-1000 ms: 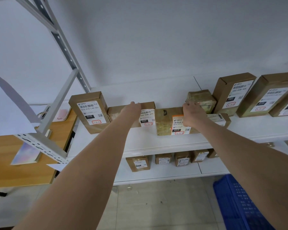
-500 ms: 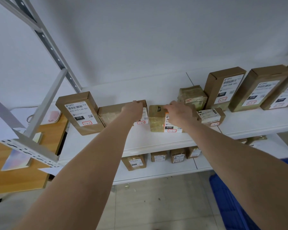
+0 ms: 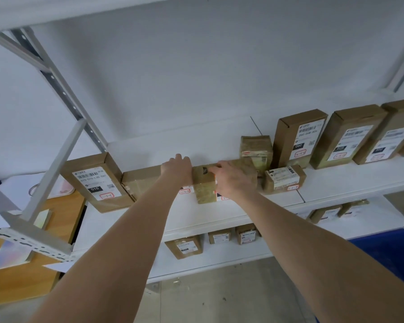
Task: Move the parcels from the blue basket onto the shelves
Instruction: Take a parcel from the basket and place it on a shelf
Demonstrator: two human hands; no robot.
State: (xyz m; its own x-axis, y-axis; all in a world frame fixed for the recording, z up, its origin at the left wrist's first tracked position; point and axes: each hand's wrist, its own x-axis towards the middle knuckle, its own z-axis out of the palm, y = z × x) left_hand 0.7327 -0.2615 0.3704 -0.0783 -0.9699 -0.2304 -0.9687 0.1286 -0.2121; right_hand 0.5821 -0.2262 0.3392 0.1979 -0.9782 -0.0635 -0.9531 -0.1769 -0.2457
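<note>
White metal shelf (image 3: 219, 213) spans the view, lined with brown cardboard parcels, labels facing out, probably so they can be read. Just left of the left hand (image 3: 177, 170) lies a long flat parcel (image 3: 141, 183); that hand rests curled over its top edge, apparently steadying it. Under the right hand (image 3: 233, 180), a small taped parcel (image 3: 204, 187) is gripped from above, seemingly being set into line. Below the right forearm, a blue basket (image 3: 387, 259) is cut off by the frame; its contents are hidden. Small label print is unreadable.
</note>
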